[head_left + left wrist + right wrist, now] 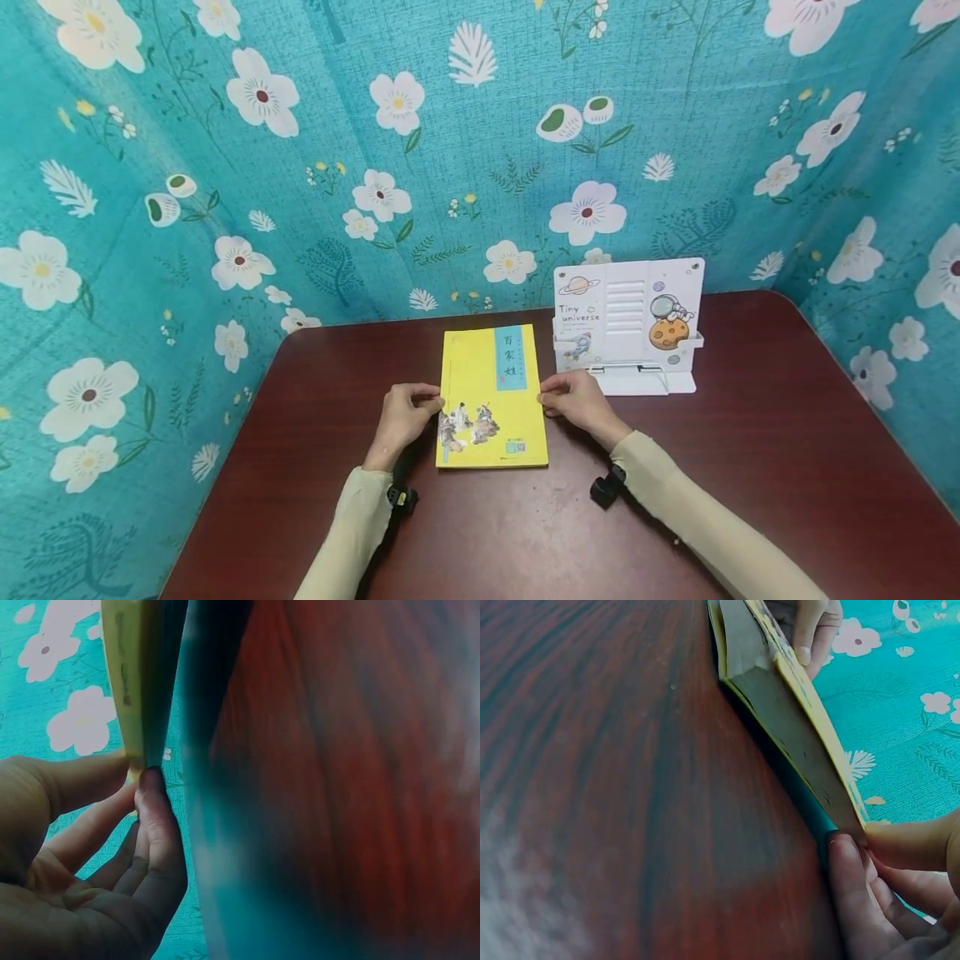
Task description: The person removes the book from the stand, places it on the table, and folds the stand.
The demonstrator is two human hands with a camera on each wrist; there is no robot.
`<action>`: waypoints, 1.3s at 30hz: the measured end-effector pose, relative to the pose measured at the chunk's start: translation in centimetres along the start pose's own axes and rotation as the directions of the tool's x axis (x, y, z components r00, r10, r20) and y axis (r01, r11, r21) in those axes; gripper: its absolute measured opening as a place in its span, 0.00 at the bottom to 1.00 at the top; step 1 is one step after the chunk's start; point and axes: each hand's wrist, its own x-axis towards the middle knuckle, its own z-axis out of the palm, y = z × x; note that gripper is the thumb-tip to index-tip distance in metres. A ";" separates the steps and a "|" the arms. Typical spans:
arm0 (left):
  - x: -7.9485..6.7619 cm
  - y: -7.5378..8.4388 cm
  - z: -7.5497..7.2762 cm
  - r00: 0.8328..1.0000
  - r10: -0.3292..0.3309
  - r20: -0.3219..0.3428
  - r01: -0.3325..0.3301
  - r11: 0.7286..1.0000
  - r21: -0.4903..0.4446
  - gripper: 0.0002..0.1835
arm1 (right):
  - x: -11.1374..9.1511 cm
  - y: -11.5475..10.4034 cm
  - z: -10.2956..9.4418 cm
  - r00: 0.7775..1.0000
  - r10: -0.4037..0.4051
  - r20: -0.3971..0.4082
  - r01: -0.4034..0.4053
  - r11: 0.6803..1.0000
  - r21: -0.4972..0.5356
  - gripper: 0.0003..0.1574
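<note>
A closed yellow book with a blue title strip and a small painted scene on its cover faces up in the head view. My left hand pinches its left edge, the spine side, between thumb and fingers. On the opposite edge my right hand pinches the cover and pages. The left wrist view shows the yellow spine meeting the left thumb and fingertips. From the right wrist, the page edges show between the covers, with the right thumb on the upper side and fingers beneath.
A white book stand printed with a planet, a rocket and an astronaut stands at the back right of the dark red-brown table. Behind the table hangs a teal flowered curtain. Small black cameras are strapped at both wrists.
</note>
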 end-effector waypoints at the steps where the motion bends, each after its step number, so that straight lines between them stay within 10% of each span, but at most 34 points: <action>1: 0.0 0.0 0.0 1.000 -0.002 0.006 0.002 1.000 0.013 0.12 | 0.0 0.0 0.0 1.000 -0.004 0.006 0.004 1.000 -0.009 0.12; 39: 1.0 0.5 -0.1 0.997 -0.053 0.060 0.041 0.981 0.189 0.10 | 0.2 -0.8 0.1 0.999 -0.018 0.031 0.023 0.983 -0.183 0.08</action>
